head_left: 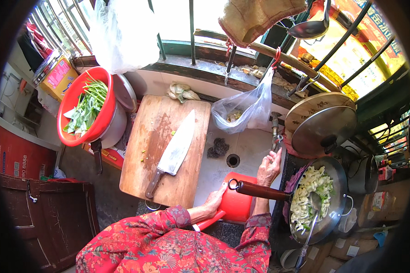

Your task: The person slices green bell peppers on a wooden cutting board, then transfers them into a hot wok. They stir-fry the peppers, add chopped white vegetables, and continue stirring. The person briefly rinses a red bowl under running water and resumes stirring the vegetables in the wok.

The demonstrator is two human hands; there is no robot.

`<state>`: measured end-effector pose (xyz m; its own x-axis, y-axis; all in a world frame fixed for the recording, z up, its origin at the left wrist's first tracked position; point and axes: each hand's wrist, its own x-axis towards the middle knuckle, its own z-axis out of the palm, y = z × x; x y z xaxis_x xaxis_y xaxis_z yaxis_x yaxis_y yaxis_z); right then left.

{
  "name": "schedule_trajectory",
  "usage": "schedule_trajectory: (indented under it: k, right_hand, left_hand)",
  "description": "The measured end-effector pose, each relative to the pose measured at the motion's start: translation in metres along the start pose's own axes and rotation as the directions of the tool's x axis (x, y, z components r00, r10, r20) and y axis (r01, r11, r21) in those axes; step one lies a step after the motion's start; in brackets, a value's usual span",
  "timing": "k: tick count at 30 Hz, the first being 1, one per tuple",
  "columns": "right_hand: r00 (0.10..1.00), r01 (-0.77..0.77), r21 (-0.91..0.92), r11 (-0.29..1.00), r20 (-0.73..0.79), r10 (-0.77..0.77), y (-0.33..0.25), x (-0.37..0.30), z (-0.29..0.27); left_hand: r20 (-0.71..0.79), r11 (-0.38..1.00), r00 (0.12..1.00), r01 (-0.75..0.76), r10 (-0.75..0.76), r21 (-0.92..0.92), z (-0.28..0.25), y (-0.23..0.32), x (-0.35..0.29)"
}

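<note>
My left hand [213,200] grips the side of a red plastic pot [236,200] held over the white sink [241,145]. My right hand [269,167] reaches toward the tap [276,129] at the sink's right edge, fingers apart and just below it. A wok [337,182] of chopped pale green vegetables with a metal ladle [313,204] sits to the right; its wooden handle [259,191] crosses in front of the red pot.
A cleaver [175,150] lies on the wooden cutting board [150,136]. A red basin of leafy greens [84,107] rests on a metal pot at left. A plastic bag [246,109] hangs over the sink; round lids [323,123] lean at right. A scouring pad [219,147] lies near the drain [233,160].
</note>
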<state>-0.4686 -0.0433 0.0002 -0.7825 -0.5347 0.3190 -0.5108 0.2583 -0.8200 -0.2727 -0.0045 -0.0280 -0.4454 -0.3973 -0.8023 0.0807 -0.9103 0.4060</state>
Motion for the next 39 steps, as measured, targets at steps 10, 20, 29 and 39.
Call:
schedule_trajectory:
  k: [10, 20, 29, 39]
  right_hand:
    - [0.97, 0.238, -0.267, 0.934, 0.12, -0.213, -0.079, -0.144, -0.087]
    - [0.579, -0.813, 0.422, 0.401, 0.512, 0.634, -0.108, -0.27, -0.121]
    - [0.556, -0.828, 0.296, 0.476, 0.539, 0.633, -0.126, -0.291, -0.118]
    - [0.711, -0.619, -0.061, 0.783, 0.379, 0.592, -0.103, -0.33, -0.117]
  left_hand:
    - [0.105, 0.947, 0.994, 0.056, -0.024, -0.316, -0.009, 0.008, -0.01]
    - [0.251, 0.755, 0.961, 0.253, -0.121, -0.605, -0.016, 0.006, -0.05]
    - [0.378, 0.811, 0.924, 0.269, -0.065, -0.52, -0.034, -0.008, -0.078]
    - [0.438, 0.924, 0.817, 0.368, -0.375, 0.106, -0.072, -0.062, -0.066]
